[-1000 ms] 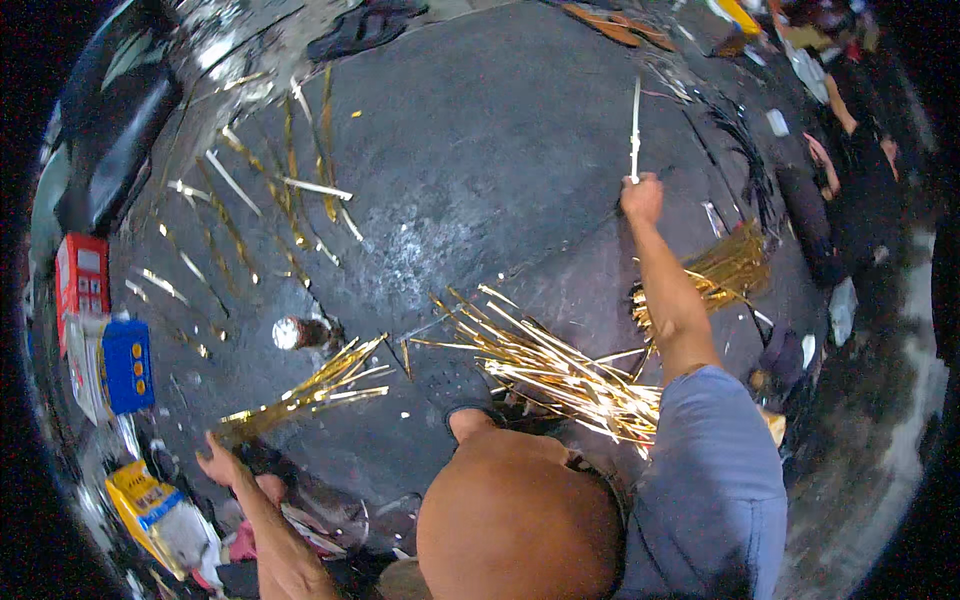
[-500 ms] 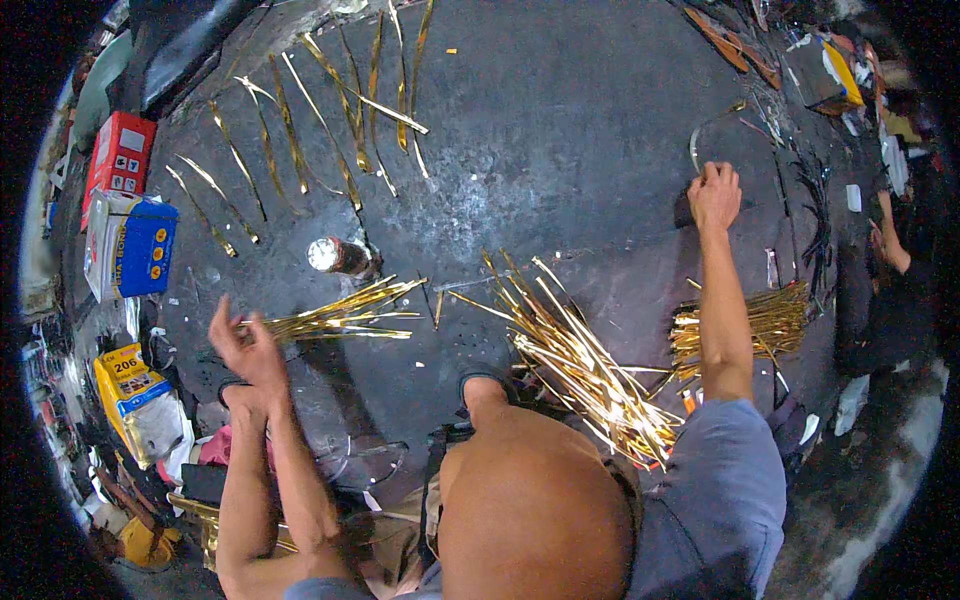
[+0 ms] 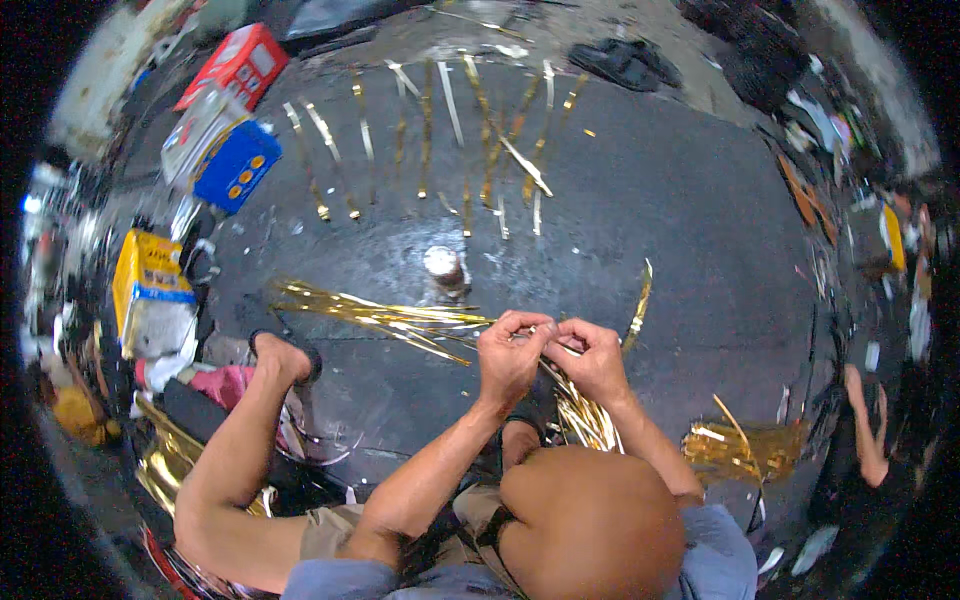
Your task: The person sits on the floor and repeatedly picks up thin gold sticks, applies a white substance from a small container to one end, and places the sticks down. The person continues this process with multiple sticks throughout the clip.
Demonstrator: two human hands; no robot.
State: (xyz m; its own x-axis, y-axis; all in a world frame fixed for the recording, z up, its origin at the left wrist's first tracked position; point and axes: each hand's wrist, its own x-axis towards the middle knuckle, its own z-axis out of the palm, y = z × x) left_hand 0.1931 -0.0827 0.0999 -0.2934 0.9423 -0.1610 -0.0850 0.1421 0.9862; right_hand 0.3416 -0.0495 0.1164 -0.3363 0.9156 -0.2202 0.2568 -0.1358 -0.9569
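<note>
My left hand (image 3: pixel 513 362) and my right hand (image 3: pixel 590 366) meet fingertip to fingertip, both closed in a pinch. A thin gold strip (image 3: pixel 641 300) rises from beside my right hand; its other end is hidden by the fingers. What exactly lies between the left fingertips is too small to make out. Left of my hands, a loose bundle of gold strips (image 3: pixel 385 318) fans out on the dark work surface (image 3: pixel 700 220). Another gold bundle (image 3: pixel 588 418) lies partly hidden below my right hand and wrist.
A row of separate gold strips (image 3: pixel 426 135) lies at the back, in front of which stands a white-topped small container (image 3: pixel 442 264). A further gold bundle (image 3: pixel 730 452) lies at right. Boxes, a blue-and-white one (image 3: pixel 232 165) among them, line the left. Someone's arm (image 3: pixel 866 430) shows at far right.
My right hand has come in from the far right with a gold strip. My left hand has moved right from the left bundle, and the two hands now meet. The view has turned.
</note>
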